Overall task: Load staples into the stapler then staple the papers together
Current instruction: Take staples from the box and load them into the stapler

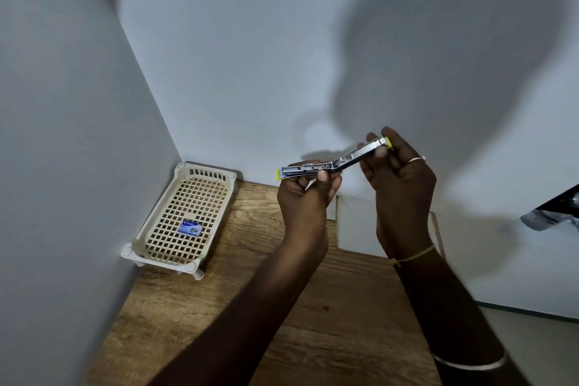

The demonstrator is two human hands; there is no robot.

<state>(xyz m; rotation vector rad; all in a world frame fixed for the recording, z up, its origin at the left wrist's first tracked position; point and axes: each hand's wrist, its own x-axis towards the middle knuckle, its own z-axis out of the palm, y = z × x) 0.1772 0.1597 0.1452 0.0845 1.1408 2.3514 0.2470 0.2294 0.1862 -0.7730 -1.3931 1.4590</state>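
We note a cream plastic lattice basket (205, 173) on short feet, tucked into the far left corner of a wood-grain table (344, 323) where two pale grey walls (250, 56) meet. At the right edge we see a dark, shiny object (554, 213), too cut off to identify.

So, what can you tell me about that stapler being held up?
The stapler is small, shiny silver metal with yellow-green plastic tips at both ends. It is swung wide open at its hinge, one half tilted upward. It is held in the air above the wooden table: the left hand pinches the lower half, the right hand grips the raised half. Staples inside cannot be made out.
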